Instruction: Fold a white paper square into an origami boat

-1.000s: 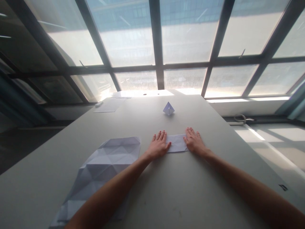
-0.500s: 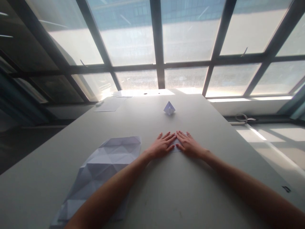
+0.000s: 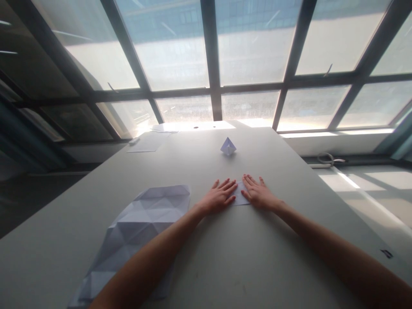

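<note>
A small piece of white paper (image 3: 240, 197) lies flat on the table, partly covered by both hands. My left hand (image 3: 220, 195) rests on its left side, palm down with the fingers stretched out. On its right side lies my right hand (image 3: 258, 193), also flat with fingers spread. The paper's middle and lower edge show between the hands. Beyond them stands a folded paper boat (image 3: 228, 146) with a pointed peak. A large creased sheet of paper (image 3: 141, 223) lies to the left, partly hidden under my left forearm.
The white table (image 3: 206, 266) stretches to the windows (image 3: 180, 56). Flat paper sheets (image 3: 146, 142) lie at its far left, with a small pale object (image 3: 134, 140) beside them. Right of the table, a coiled cable (image 3: 326, 159) sits near the wall.
My right hand has slid a little to the right, away from my left hand, uncovering more of the small paper. My left hand stays in place.
</note>
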Demonstrator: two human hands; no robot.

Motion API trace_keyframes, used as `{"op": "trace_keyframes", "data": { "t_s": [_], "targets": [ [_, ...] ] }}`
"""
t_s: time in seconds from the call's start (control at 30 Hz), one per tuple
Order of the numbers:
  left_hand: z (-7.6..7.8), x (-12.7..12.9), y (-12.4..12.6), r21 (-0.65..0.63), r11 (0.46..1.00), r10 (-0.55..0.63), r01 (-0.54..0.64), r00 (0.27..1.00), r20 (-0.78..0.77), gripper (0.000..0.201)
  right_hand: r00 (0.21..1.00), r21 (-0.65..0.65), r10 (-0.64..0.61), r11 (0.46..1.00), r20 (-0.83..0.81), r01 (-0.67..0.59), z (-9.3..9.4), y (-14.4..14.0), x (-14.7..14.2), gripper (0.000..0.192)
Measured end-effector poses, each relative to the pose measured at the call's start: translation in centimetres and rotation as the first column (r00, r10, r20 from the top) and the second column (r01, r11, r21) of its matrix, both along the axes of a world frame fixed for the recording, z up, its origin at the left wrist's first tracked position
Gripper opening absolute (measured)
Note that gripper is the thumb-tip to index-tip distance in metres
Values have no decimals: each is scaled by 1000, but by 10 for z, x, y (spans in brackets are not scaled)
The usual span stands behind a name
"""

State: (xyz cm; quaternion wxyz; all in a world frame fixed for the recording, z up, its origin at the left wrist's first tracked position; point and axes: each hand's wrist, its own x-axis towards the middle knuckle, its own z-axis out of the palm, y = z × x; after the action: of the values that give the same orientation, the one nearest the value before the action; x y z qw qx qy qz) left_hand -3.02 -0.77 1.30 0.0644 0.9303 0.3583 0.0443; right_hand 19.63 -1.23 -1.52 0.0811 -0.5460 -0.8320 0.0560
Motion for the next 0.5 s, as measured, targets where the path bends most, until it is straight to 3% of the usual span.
{"op": "trace_keyframes", "data": {
  "t_s": [0.3,0.5],
  "targets": [
    [0,-1,0,-1,1000,-6,6,1000,-20,57,991,26,-123,992,-48,124,0,9,15,59],
    [0,-1,1,-15,1000,-7,7,1000,-23,57,954,136,-275,947,-123,290,0,9,17,52]
  ]
}}
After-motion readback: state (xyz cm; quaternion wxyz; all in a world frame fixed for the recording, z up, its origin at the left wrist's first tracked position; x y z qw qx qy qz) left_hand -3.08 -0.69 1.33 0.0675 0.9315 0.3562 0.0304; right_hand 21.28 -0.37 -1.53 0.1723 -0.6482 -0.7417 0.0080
